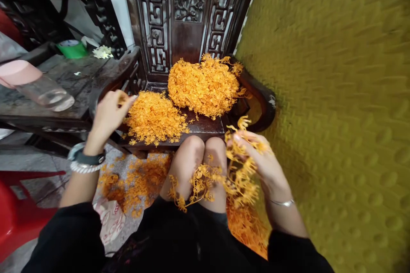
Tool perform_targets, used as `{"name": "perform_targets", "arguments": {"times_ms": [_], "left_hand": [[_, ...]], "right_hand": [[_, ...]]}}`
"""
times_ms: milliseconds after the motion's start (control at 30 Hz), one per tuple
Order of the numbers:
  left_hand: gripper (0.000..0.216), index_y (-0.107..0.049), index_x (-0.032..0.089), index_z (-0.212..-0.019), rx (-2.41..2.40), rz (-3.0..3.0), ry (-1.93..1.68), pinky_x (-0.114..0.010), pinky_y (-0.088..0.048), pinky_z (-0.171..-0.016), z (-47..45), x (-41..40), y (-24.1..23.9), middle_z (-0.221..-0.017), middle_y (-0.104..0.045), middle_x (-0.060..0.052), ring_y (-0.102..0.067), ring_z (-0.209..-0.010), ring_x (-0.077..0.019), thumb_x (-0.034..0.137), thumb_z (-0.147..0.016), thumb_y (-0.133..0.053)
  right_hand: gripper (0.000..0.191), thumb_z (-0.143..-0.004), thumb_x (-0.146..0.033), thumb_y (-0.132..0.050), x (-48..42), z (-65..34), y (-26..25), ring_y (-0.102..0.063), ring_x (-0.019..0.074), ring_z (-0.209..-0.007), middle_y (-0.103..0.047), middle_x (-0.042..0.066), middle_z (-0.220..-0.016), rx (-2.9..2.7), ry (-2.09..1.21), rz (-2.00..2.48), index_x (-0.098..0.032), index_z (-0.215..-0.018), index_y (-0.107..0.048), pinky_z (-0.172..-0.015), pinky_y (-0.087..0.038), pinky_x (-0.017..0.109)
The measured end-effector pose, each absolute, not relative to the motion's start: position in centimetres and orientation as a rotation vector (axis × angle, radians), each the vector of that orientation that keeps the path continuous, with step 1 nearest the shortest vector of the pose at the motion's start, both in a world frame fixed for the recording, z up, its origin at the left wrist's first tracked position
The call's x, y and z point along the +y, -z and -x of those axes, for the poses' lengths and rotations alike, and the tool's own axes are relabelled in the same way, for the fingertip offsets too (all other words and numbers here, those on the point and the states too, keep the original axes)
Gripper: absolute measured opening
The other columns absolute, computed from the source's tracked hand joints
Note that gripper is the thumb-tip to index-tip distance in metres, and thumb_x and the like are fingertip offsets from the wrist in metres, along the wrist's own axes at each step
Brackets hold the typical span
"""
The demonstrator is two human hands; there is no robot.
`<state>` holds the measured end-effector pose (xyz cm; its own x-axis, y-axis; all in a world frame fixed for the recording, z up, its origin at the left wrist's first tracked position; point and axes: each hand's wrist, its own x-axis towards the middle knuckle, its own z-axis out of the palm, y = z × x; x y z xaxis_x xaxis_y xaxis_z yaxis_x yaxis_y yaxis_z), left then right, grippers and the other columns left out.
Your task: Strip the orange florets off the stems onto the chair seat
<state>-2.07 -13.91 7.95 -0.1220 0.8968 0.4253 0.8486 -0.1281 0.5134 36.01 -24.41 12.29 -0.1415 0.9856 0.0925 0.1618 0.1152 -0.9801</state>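
My right hand [256,149] is closed around a branching bunch of orange artificial sprigs [241,179], part of which trails across my knees. My left hand [112,111] hovers at the left edge of a loose heap of small orange pieces [155,117], thumb and fingers curled together in a pinch. Whatever lies between those fingertips is too small to make out. Behind that heap, a bigger mound of orange sprigs [205,87] rests on the seat of a dark carved wooden chair [208,126].
At left, a wooden bench [83,89] bears a pink-capped clear bottle [48,91] and a green tape roll [72,49]. Orange pieces [141,183] litter the floor near a crumpled bag [110,222]. A red plastic stool [22,213] stands lower left; a yellow-green textured surface [336,115] rises at right.
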Motion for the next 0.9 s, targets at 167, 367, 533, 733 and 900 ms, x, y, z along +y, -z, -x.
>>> {"name": "perform_targets", "arguments": {"times_ms": [167,367,533,733,900], "left_hand": [[0.068,-0.061,0.011,-0.116,2.019,-2.038,-1.004,-0.063,-0.027,-0.102,-1.0,-7.0,-2.5,-0.14,-0.04,-0.015,-0.029,-0.131,-0.0416,0.065,-0.075,-0.056],[0.061,-0.051,0.018,-0.129,1.376,-1.999,-1.332,-0.051,-0.029,-0.11,-6.4,-9.5,-5.1,-0.143,-0.041,-0.014,-0.037,-0.133,-0.0301,0.061,-0.087,-0.038],[0.077,-0.033,0.023,-0.141,0.748,-2.171,-1.005,-0.038,-0.05,-0.085,-12.4,-18.6,-10.3,-0.131,-0.052,-0.013,-0.058,-0.107,-0.0254,0.064,-0.078,-0.052],[0.033,-0.056,0.015,-0.094,0.987,-2.479,-1.029,-0.031,-0.049,-0.069,-14.0,-21.4,-10.2,-0.083,-0.064,-0.007,-0.06,-0.077,-0.0179,0.037,-0.096,-0.032],[0.033,-0.054,0.016,-0.077,0.842,-2.461,-1.029,-0.028,-0.046,-0.066,-13.4,-22.1,-9.7,-0.072,-0.059,-0.004,-0.055,-0.068,-0.0141,0.026,-0.097,-0.029]], "right_hand": [[0.014,-0.082,-0.034,-0.064,-21.7,-32.7,-10.1,-0.042,0.0059,-0.048,-0.052,-0.004,-0.056,-1.243,-1.299,0.941,-0.021,-0.085,-0.068,-0.049,-0.035,0.019],[0.018,-0.08,-0.035,-0.065,-21.2,-31.7,-9.8,-0.058,0.0125,-0.065,-0.067,0.002,-0.074,-1.428,-1.131,1.04,-0.021,-0.088,-0.073,-0.064,-0.047,0.025],[0.023,-0.081,-0.041,-0.063,-21.6,-30.9,-9.3,-0.065,0.0183,-0.08,-0.072,0.004,-0.085,-1.508,-0.979,1.078,-0.021,-0.087,-0.074,-0.076,-0.049,0.03],[0.029,-0.079,-0.048,-0.063,-23.4,-29.7,-8.9,-0.055,0.0139,-0.058,-0.06,0.0,-0.06,-1.279,-1.032,1.114,-0.019,-0.079,-0.069,-0.056,-0.044,0.025],[0.033,-0.078,-0.053,-0.061,-24.4,-28.8,-9.4,-0.022,0.0063,-0.038,-0.029,-0.008,-0.046,-0.887,-1.342,0.915,-0.021,-0.07,-0.057,-0.039,-0.026,0.022]]}}
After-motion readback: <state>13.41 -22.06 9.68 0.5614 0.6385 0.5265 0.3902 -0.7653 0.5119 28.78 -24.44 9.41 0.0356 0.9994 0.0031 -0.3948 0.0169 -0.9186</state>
